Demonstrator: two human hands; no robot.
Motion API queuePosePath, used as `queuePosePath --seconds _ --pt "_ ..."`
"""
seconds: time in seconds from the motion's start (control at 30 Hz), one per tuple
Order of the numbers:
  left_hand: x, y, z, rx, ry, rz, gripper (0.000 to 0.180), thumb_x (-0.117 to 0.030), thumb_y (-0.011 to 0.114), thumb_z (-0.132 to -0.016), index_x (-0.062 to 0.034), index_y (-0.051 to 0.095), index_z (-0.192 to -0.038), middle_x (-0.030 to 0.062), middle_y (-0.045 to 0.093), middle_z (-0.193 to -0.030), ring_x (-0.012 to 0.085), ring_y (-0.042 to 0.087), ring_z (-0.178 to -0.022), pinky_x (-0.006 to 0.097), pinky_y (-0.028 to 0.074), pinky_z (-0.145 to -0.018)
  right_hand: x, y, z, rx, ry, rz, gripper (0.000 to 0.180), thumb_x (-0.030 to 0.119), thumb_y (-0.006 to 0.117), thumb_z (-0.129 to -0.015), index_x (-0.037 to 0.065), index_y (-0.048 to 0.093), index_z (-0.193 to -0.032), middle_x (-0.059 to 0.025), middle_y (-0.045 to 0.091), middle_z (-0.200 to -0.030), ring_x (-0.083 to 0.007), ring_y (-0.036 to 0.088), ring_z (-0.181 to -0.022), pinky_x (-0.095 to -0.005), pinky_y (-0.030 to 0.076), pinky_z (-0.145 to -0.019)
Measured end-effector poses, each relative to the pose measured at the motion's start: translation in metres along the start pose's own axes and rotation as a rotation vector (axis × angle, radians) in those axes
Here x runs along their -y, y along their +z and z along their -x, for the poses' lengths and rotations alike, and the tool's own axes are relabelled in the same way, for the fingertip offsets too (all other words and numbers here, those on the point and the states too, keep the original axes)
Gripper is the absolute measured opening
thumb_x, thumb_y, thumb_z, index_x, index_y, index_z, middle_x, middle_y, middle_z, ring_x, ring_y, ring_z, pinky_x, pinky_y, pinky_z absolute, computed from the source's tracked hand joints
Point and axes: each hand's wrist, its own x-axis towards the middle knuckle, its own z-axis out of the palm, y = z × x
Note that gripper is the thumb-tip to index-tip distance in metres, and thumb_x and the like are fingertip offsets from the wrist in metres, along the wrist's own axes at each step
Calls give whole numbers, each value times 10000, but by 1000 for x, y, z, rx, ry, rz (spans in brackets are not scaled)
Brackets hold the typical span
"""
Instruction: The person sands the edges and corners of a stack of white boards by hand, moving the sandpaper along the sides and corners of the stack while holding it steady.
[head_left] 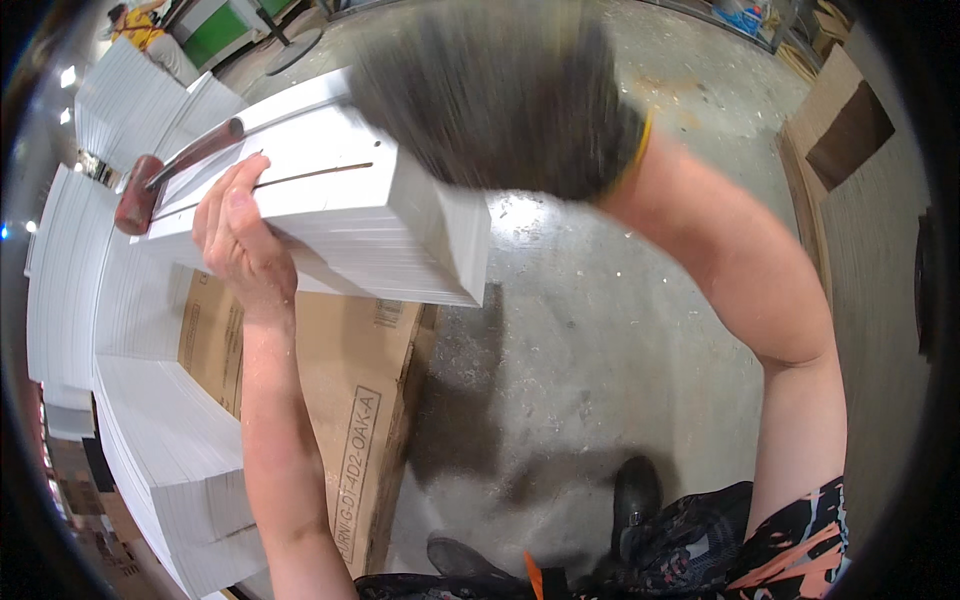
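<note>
A stack of white panels (335,225) stands before me, its top panel marked by a long narrow slot and a small dark hole. My left hand (245,225), bare, grips the near edge of the top panel, its fingers bent over the upper face. A mallet (140,195) with a reddish-brown head lies on the stack's left end, apart from that hand. Over the far right end of the stack is my right hand (500,100) in a dark glove with a yellow cuff edge. Motion smears its fingers, and I cannot make out anything in them.
Further stacks of white panels (190,500) rise along the left. A flat cardboard box (350,400) lies beneath the near stack. On the right stands cardboard (800,170) by a wall. A person (145,35) in yellow is at the far left. My shoes (637,495) are on the concrete floor.
</note>
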Motion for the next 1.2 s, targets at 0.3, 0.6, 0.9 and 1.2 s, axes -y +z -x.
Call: queuePosePath --seconds 0.3,0.6,0.9,1.2 --pt "-7 9 1 11 -55 88 435 -204 327 -1011 -13 717 -993 93 725 -984 256 637 -1031 376 402 -964 92 -29 101 815 -96 -331 195 248 594 -854 98 613 -976 -49 623 -756 -199 623 -595 -375 530 -514" --pt "-12 -1 -5 35 -49 78 430 -202 326 -1012 -9 709 -991 111 717 -1021 264 623 -1040 371 405 -956 36 -27 43 492 42 -120 77 245 579 -841 174 590 -867 -4 591 -764 -190 614 -669 -364 493 -556" --pt "-12 2 -3 23 -99 86 426 -204 333 -1009 -12 713 -1000 107 716 -1033 266 614 -1068 369 391 -971 32 -22 45 375 178 -208 162 303 625 -842 178 590 -745 -12 553 -607 -210 575 -530 -375 494 -500" --pt "-3 5 -1 -1 -53 122 391 -176 363 -998 -10 717 -987 117 718 -1025 276 627 -1031 372 401 -960 92 6 143 689 111 -527 103 233 606 -834 163 620 -760 -35 643 -670 -203 652 -600 -361 527 -522"
